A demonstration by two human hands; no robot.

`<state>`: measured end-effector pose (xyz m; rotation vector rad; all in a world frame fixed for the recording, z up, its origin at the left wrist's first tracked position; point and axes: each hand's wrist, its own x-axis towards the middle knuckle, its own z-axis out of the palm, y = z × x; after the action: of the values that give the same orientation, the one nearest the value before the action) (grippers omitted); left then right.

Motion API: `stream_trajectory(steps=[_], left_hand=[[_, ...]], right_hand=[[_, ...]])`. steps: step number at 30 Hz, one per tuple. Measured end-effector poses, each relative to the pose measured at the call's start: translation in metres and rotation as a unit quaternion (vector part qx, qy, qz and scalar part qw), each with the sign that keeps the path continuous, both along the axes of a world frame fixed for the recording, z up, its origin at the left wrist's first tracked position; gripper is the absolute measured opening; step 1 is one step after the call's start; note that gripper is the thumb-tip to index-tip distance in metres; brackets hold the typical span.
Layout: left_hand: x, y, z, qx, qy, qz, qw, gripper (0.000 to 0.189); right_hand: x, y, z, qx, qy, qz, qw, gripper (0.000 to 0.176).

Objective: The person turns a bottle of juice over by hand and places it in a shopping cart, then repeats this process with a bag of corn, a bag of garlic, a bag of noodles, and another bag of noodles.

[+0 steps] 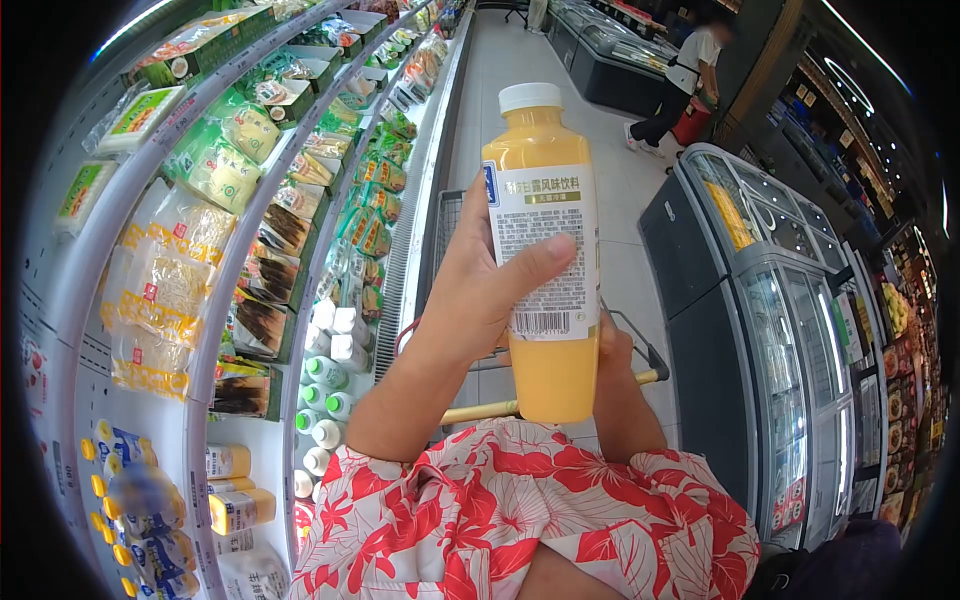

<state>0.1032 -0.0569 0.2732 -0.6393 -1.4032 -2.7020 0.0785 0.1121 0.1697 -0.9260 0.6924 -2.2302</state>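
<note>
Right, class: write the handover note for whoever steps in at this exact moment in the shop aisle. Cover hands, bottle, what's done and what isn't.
Left hand: wrapped round the yellow drink bottle, thumb across its label.
Right hand: behind the bottle's lower part, mostly hidden; grip unclear.
Bottle: upright, held up in front of the trolley, white cap on.
Done: bottle in hand, label facing the camera.
Left: bottle not in the trolley.
Nearby: chilled shelves on the left, freezer on the right.
</note>
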Motion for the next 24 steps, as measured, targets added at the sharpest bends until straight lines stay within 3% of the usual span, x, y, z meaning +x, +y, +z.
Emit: stream_trajectory(steps=[1,2,3,5,8,24], left_hand=[[0.000,0.000,-0.001,-0.004,-0.002,-0.001,1.000,0.077],[-0.002,0.000,-0.003,-0.005,0.009,0.010,1.000,0.075],[-0.004,0.000,-0.005,-0.006,0.020,0.021,1.000,0.072],[-0.004,0.000,-0.006,-0.015,0.029,0.025,0.999,0.071],[-0.003,-0.001,-0.006,-0.028,0.034,0.028,0.999,0.068],[-0.004,-0.005,-0.007,0.019,0.019,-0.014,1.000,0.066]], right_hand=[[-0.002,0.003,0.005,0.113,0.046,-0.089,0.989,0.093],[-0.003,0.002,0.013,0.139,0.060,-0.111,0.982,0.105],[0.001,-0.001,0.019,0.136,0.060,-0.112,0.983,0.105],[0.006,-0.010,0.031,0.161,0.110,-0.226,0.955,0.107],[0.015,-0.017,0.042,0.177,0.150,-0.263,0.937,0.112],[0.022,-0.023,0.046,0.166,0.114,-0.260,0.945,0.112]])
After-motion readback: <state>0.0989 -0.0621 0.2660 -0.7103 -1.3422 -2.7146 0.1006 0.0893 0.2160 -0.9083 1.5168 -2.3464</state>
